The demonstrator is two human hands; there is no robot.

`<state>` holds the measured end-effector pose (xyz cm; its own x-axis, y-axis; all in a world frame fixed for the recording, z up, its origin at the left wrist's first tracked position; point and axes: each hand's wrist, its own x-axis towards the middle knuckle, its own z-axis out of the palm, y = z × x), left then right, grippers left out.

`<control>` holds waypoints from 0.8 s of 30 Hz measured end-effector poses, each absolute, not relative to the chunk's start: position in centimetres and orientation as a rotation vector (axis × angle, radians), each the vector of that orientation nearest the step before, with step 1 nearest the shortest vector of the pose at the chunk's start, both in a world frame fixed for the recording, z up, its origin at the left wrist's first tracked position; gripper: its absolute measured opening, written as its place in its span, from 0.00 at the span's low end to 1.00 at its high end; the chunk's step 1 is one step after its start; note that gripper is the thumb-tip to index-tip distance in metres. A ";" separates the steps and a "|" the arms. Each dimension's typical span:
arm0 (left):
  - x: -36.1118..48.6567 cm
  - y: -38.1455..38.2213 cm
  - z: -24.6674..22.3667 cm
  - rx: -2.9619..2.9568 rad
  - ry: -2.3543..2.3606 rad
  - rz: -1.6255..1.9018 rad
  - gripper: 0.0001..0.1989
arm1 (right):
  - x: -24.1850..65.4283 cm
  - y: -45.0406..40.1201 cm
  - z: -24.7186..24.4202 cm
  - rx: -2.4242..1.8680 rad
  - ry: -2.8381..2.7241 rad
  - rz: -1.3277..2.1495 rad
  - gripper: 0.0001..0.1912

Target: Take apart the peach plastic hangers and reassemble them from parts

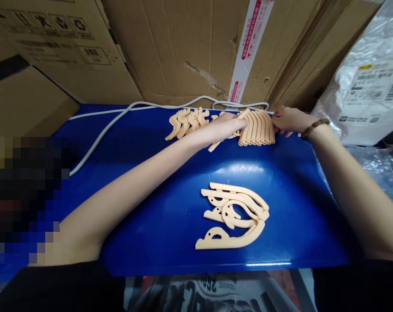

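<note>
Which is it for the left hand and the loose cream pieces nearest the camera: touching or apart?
Apart. The head view shows a stretch of blue tabletop between the left hand and the loose cream pieces.

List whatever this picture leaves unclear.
In the head view:
Middle beige pieces: partly covered by the left hand.
Right hand's contact with the beige row: too small to tell.
Label's fine print: too small and blurred.
White parcel: cut off by the right edge.

Both arms [144, 186] outstretched, left hand [228, 126] near right hand [290, 119], right fingers [281, 111] bent
</note>
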<state>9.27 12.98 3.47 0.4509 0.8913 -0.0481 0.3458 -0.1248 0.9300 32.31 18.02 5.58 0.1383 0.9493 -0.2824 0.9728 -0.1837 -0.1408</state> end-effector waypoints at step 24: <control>10.7 13.1 2.9 1.864 0.996 0.541 0.10 | 32.3 18.4 4.9 2.407 1.775 -0.660 0.21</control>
